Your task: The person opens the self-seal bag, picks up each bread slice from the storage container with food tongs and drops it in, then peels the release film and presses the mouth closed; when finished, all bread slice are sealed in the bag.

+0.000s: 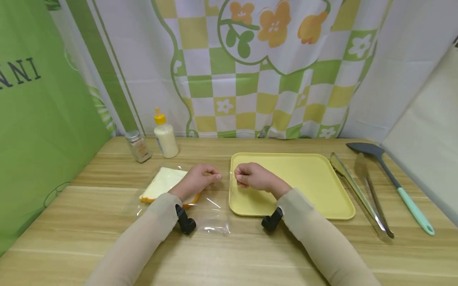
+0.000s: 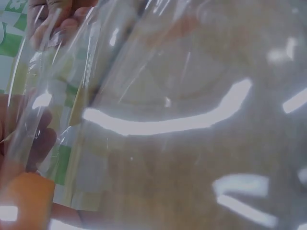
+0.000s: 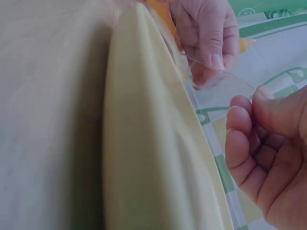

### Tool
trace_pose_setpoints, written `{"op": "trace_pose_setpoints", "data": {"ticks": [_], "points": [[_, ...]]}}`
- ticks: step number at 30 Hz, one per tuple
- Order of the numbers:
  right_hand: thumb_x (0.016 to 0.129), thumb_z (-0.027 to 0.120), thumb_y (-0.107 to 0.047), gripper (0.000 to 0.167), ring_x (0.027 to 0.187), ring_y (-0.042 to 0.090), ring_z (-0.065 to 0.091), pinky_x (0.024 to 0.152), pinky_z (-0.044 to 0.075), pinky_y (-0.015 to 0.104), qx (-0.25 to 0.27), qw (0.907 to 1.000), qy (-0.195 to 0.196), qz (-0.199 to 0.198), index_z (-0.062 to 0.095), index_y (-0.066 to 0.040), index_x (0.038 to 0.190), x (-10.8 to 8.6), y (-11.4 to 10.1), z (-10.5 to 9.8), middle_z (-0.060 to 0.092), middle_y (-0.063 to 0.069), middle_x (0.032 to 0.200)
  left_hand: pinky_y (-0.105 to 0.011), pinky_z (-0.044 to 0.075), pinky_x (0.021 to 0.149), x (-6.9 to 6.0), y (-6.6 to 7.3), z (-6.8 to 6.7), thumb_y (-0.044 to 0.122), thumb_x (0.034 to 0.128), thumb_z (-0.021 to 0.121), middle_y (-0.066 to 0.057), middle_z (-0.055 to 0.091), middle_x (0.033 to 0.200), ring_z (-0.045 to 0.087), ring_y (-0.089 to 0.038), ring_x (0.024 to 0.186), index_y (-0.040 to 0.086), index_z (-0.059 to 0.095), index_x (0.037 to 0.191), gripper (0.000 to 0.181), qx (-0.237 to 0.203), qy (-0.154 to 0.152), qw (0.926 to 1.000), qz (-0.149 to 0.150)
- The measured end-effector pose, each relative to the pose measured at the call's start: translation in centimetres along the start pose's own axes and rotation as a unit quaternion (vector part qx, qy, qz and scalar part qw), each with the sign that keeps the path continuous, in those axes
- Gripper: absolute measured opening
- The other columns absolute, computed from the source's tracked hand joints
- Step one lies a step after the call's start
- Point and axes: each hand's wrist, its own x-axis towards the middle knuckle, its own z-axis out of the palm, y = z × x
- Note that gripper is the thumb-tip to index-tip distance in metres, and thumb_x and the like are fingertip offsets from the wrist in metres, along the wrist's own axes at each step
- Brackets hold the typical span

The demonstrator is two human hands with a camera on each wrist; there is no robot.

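Note:
A white slice of bread (image 1: 165,179) with an orange crust lies at the left inside a clear plastic bag (image 1: 215,227). Over the bag, my left hand (image 1: 198,179) pinches its film between thumb and fingers, its forearm hiding part of the slice. My right hand (image 1: 258,177) is above the left edge of the yellow tray (image 1: 297,180), thumb against forefinger. From the right wrist view, a thin film edge runs taut from the left hand (image 3: 211,36) to the right hand's fingertips (image 3: 261,93). Glare on the bag (image 2: 168,127) fills much of the left wrist view.
Behind the bread stand a squeeze bottle (image 1: 166,139) with a yellow cap and a small seasoning jar (image 1: 138,147). Metal tongs (image 1: 358,190) lie right of the tray, then a spatula (image 1: 397,182) with a mint handle. A patterned curtain (image 1: 247,95) hangs behind the table.

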Motion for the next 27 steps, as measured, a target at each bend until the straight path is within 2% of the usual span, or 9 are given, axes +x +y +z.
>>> {"op": "trace_pose_setpoints", "data": {"ticks": [8, 14, 17, 21, 27], "points": [[0.097, 0.044, -0.004, 0.016, 0.062, 0.015, 0.046, 0.059, 0.041, 0.028, 0.022, 0.9997, -0.008, 0.010, 0.049, 0.000, 0.082, -2.8, 0.0, -0.9, 0.049, 0.004, 0.068, -0.027, 0.047, 0.066, 0.2, -0.2, 0.1, 0.021, 0.0886, 0.063, -0.004, 0.064, 0.098, 0.054, -0.016, 0.078, 0.008, 0.069, 0.093, 0.014, -0.003, 0.018, 0.9998, -0.007], [0.097, 0.043, -0.005, 0.015, 0.063, 0.017, 0.047, 0.059, 0.043, 0.029, 0.030, 0.9994, -0.016, 0.008, 0.048, 0.001, 0.084, -5.0, 0.0, -1.6, 0.050, 0.005, 0.071, -0.026, 0.045, 0.059, 0.3, -0.2, 0.2, 0.021, 0.0901, 0.061, -0.005, 0.062, 0.094, 0.051, -0.015, 0.069, 0.006, 0.067, 0.098, 0.018, -0.029, 0.015, 0.9989, -0.033], [0.097, 0.043, -0.005, 0.015, 0.064, 0.017, 0.047, 0.060, 0.044, 0.029, 0.040, 0.9990, -0.022, 0.000, 0.047, 0.002, 0.084, -5.9, -0.3, -1.9, 0.050, 0.006, 0.072, -0.026, 0.045, 0.059, 0.3, -0.1, 0.1, 0.022, 0.0906, 0.061, -0.005, 0.062, 0.093, 0.050, -0.015, 0.070, 0.006, 0.066, 0.100, 0.019, -0.039, 0.017, 0.9982, -0.042], [0.097, 0.043, -0.006, 0.015, 0.064, 0.015, 0.048, 0.061, 0.045, 0.029, 0.056, 0.9980, -0.029, -0.012, 0.046, 0.003, 0.085, -7.0, -1.0, -2.2, 0.049, 0.005, 0.072, -0.026, 0.043, 0.068, 0.3, -0.2, 0.0, 0.023, 0.0902, 0.061, -0.004, 0.062, 0.096, 0.050, -0.015, 0.080, 0.007, 0.066, 0.100, 0.020, -0.034, 0.037, 0.9982, -0.033], [0.098, 0.041, -0.006, 0.017, 0.065, 0.012, 0.046, 0.060, 0.045, 0.031, 0.090, 0.9933, -0.048, -0.054, 0.043, 0.005, 0.085, -8.7, -2.0, -2.5, 0.046, 0.006, 0.073, -0.028, 0.043, 0.067, 0.6, -0.5, -0.2, 0.023, 0.0909, 0.059, -0.008, 0.060, 0.091, 0.048, -0.017, 0.078, 0.003, 0.065, 0.102, 0.024, -0.064, 0.068, 0.9954, -0.020]]}}
